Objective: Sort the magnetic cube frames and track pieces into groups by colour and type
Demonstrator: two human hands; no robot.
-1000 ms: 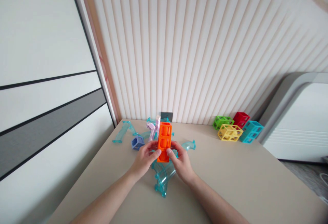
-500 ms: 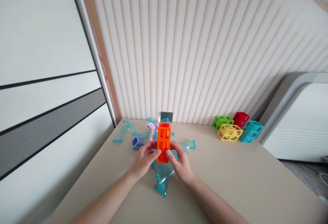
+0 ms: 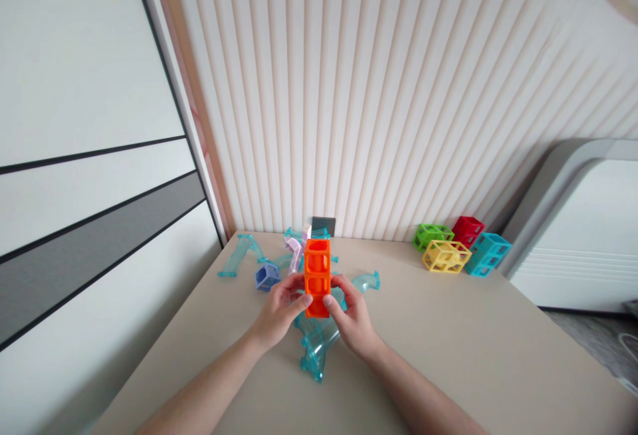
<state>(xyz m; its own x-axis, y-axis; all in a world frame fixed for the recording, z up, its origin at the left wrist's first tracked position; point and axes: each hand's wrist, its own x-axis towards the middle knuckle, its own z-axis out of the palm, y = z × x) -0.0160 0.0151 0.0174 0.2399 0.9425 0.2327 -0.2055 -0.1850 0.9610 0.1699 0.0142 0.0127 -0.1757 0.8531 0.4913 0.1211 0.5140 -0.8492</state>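
Forearms (image 3: pixel 212 380) angled inward, left hand (image 3: pixel 278 307) and right hand (image 3: pixel 351 310) pinch the orange block (image 3: pixel 318 264) by its lower end, thumbs (image 3: pixel 302 302) toward the viewer, amid teal tubes (image 3: pixel 314 350) at the table (image 3: pixel 438 342) (contact underneath unclear).

The orange block (image 3: pixel 318 276) looks smooth plastic, the tabletop (image 3: pixel 448 342) matt.

Left hand (image 3: pixel 280 309), right hand (image 3: pixel 353 315) close together, gripping, thumbs (image 3: pixel 302 302) angled inward

Toys (image 3: pixel 318 275) (and fluted wall panelling (image 3: pixel 349 103)) suggest a home.
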